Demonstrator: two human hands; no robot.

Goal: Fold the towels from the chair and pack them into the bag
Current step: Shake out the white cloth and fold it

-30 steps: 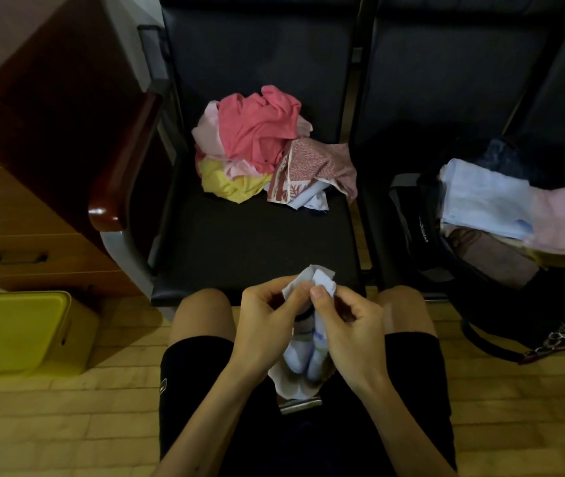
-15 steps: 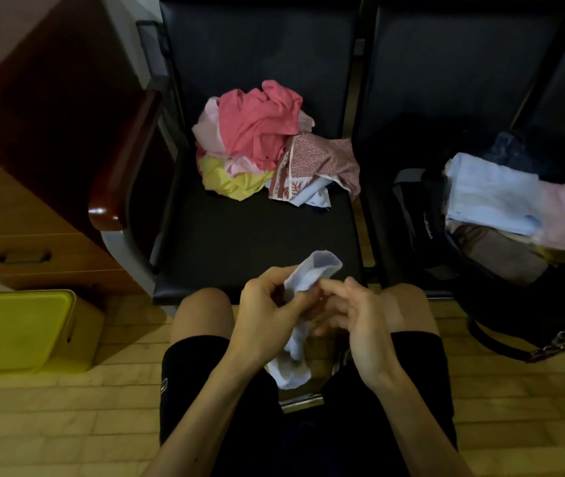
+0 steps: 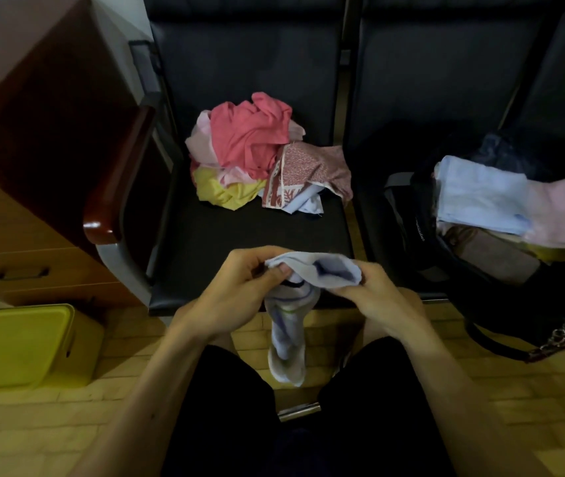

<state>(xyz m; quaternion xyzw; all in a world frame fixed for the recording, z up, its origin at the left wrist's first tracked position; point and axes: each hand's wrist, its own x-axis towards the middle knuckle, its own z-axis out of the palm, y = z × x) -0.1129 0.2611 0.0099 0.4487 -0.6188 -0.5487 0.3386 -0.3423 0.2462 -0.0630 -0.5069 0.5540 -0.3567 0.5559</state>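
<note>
A small white towel (image 3: 288, 332) with thin coloured lines hangs between my knees. My left hand (image 3: 239, 290) pinches its top left corner and my right hand (image 3: 380, 297) grips its top right edge, so the upper hem is stretched between them. On the black chair seat (image 3: 239, 235) lies a crumpled pile: a coral-red towel (image 3: 250, 132), a yellow one (image 3: 222, 191), pale pink ones, and a patterned brownish-pink one (image 3: 308, 170). The black bag (image 3: 408, 228) stands on the seat to the right, with a folded light-blue towel (image 3: 480, 194) and a pink one (image 3: 563, 215) on top.
A wooden drawer cabinet (image 3: 33, 166) stands at the left beside the chair's wooden armrest (image 3: 116, 187). A yellow-green box (image 3: 23, 346) sits on the tiled floor at lower left. The bag's strap and metal clasp (image 3: 563, 335) hang at the right.
My hands have moved apart and risen a little. The bunched white towel is now spread along its top edge, with the rest hanging down.
</note>
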